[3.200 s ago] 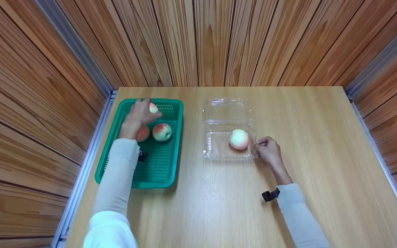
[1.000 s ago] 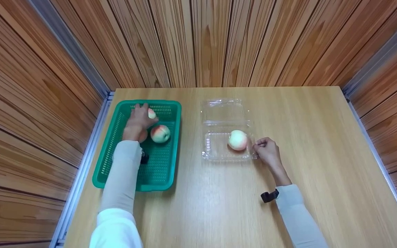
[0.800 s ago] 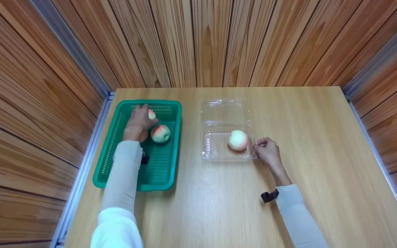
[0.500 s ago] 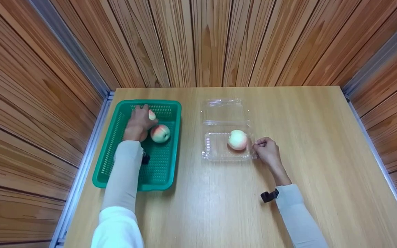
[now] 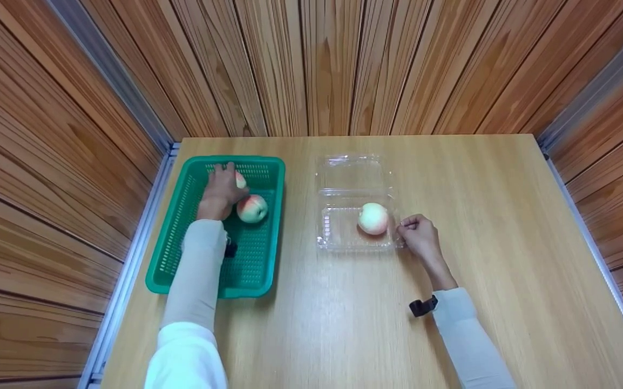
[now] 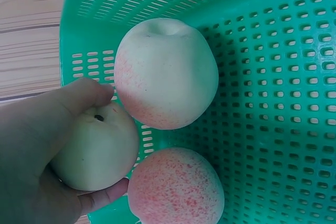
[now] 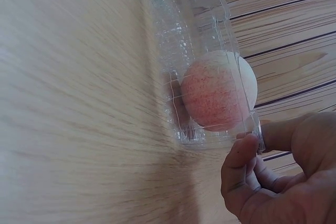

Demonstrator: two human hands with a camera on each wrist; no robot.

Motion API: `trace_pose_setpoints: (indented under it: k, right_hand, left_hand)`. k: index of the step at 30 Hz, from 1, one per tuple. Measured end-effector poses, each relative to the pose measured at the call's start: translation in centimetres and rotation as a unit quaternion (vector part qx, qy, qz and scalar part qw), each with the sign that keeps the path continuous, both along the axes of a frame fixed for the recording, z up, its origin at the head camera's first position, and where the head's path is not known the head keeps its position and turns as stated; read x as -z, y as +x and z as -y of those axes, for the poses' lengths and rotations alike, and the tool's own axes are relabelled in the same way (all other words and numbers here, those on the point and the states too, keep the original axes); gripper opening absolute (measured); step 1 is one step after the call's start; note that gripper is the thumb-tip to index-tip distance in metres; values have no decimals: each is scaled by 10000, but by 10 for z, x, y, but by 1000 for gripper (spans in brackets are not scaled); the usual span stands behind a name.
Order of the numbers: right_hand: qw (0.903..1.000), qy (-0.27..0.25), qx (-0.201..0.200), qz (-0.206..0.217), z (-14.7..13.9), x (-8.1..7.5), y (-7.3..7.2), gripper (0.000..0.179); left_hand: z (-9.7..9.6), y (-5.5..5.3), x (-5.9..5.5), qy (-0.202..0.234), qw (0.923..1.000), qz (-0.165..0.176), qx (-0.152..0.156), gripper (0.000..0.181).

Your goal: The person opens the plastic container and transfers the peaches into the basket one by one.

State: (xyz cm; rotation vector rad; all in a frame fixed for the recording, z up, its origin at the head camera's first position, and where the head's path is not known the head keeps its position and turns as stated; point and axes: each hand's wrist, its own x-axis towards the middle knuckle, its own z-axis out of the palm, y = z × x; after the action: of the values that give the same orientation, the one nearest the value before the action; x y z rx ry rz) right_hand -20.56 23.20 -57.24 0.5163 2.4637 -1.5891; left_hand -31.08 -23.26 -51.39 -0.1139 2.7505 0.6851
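In the head view my left hand (image 5: 221, 190) reaches into the back of a green plastic basket (image 5: 246, 295). Its thumb and fingers curl round a pale peach (image 6: 97, 150), as the left wrist view shows. Two other peaches lie right beside it: a whitish one (image 6: 165, 74) and a red-speckled one (image 6: 176, 187). In the head view only one loose peach (image 5: 252, 208) shows; the other is hidden by the hand and forearm. My right hand (image 5: 420, 233) pinches the right front rim of a clear clamshell box (image 7: 184, 30), whose lid lies folded back. One peach (image 5: 373, 219) sits in its right half.
The basket and the box stand apart on a light wooden table (image 5: 333, 319). Wood-plank walls (image 5: 333, 70) with grey metal corner posts close in the back and sides. A black band with a small box (image 5: 423, 307) is on the right wrist.
Compared with about three seconds ago, my left hand sits slightly lower in the basket, and the peach near its wrist has gone out of the head view. The right hand holds still.
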Motion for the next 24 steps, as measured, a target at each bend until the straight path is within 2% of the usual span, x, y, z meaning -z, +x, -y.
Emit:
trace_pose_setpoints:
  k: [7, 15, 24]
  right_hand:
    - [9999, 115, 49, -26, 1, 0, -1, 18]
    - [9999, 84, 72, 27, 1, 0, -1, 19]
    - [9998, 69, 102, 175, 1, 0, -1, 20]
  left_hand:
    - [-2, -1, 0, -84, 10000, 7, 14, 84]
    - [-2, -1, 3, 87, 9997, 159, -153, 86]
    - [-1, 2, 8, 157, 9997, 115, -154, 85]
